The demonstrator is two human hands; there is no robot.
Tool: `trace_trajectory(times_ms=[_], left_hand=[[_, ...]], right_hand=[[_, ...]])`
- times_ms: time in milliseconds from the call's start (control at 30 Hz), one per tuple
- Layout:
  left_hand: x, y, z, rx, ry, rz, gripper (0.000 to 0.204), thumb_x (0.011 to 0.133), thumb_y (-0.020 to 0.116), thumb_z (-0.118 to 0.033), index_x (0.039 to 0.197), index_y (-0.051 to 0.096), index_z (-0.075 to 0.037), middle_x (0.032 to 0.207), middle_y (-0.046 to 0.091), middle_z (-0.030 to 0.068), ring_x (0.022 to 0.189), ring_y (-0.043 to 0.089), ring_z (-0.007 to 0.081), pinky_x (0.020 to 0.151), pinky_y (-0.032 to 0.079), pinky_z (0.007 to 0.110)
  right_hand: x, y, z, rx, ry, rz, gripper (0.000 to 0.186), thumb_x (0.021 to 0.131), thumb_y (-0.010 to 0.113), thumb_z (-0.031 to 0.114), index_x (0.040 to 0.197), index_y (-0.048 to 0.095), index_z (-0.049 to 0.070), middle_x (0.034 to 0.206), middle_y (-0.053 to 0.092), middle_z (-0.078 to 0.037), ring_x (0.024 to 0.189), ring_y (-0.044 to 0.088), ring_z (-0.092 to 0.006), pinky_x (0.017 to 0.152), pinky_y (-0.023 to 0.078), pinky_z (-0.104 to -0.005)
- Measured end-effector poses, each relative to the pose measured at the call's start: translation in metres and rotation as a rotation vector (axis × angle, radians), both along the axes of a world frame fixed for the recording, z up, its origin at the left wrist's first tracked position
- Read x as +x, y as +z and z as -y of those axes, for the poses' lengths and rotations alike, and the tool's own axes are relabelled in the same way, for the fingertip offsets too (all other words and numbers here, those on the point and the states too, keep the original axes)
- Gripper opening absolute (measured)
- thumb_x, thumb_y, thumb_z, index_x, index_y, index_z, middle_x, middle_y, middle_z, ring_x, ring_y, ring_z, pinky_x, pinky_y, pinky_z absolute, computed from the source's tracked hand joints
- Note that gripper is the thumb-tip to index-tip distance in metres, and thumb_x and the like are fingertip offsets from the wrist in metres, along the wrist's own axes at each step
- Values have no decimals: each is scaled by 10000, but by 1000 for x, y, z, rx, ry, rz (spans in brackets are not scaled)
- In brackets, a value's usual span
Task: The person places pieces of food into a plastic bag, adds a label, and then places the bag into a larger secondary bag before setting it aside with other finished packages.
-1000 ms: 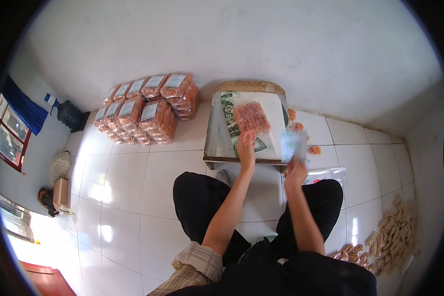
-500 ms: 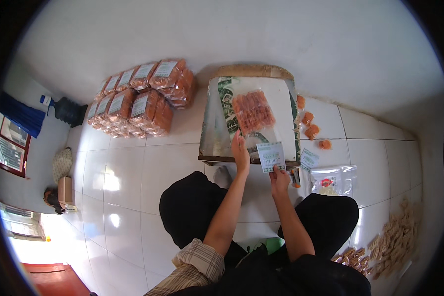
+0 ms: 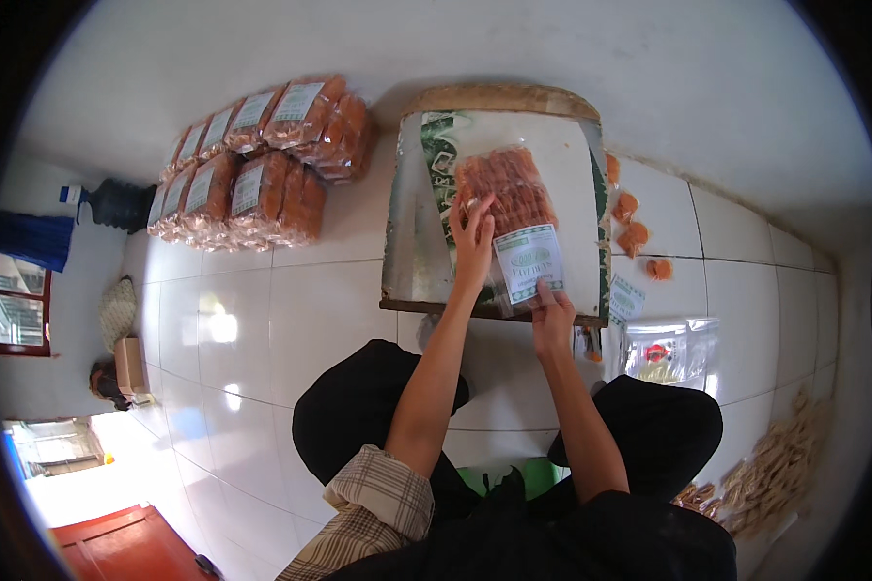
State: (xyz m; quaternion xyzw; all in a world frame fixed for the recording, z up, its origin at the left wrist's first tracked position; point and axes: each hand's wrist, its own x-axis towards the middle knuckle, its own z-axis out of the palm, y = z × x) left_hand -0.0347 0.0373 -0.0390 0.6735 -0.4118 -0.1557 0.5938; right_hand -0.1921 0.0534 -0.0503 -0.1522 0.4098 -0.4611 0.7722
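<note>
A clear plastic packet of reddish-brown snack pieces (image 3: 518, 184) lies on a low table (image 3: 574, 194) in front of me. Over the packet's near end is a white and green printed label (image 3: 530, 266); whether it is inside or on top of the plastic I cannot tell. My right hand (image 3: 553, 320) pinches the label's lower edge between thumb and fingers. On the packet's left side rests my left hand (image 3: 472, 242), its fingers stretched out and touching the plastic. Another label (image 3: 626, 296) lies on the floor, right of the table.
Stacked, labelled snack packets (image 3: 252, 179) stand at the left by the wall. Small orange-brown bundles (image 3: 633, 238) lie along the table's right side. Nearer are clear plastic bags (image 3: 673, 351) and a pile of pale brown pieces (image 3: 770, 479). Several floor tiles show at the left.
My right hand has brought the label up onto the packet's near end. My left hand has moved up from the table's near part to the packet's left side. The view has shifted slightly.
</note>
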Motion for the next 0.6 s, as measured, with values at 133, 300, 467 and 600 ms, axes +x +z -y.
trace_trajectory(times_ms=[133,300,467,600], left_hand=[[-4,-8,-1,-54,-43,-100,382,924,428,-418,1187,564,-177,1378,210,145,1255,263,324,1017,271,424],[17,-7,3,23,92,206,338,919,458,-371,1162,573,-165,1334,306,145,1230,291,333,1010,258,445],[47,34,49,54,-52,592,322,891,505,-333,1187,549,-216,1300,378,116,1231,290,341,1020,219,491],[57,32,77,195,-110,923,388,894,466,-383,1268,470,-278,1321,390,97,1249,297,321,1036,190,506]], right_hand=[[14,1,19,-68,27,-36,185,875,562,94,1024,537,-12,962,585,-49,856,559,-118,775,472,-268],[18,1,25,-330,90,-235,290,881,555,120,1128,497,-21,1088,548,-77,969,533,-173,845,437,-313],[-13,1,-13,-1103,103,-1129,436,855,536,40,1263,395,-25,1246,442,-167,1169,426,-289,970,362,-397],[-15,6,-15,-1444,300,-1271,509,829,495,-31,1314,340,-29,1353,355,-183,1260,332,-355,1036,267,-451]])
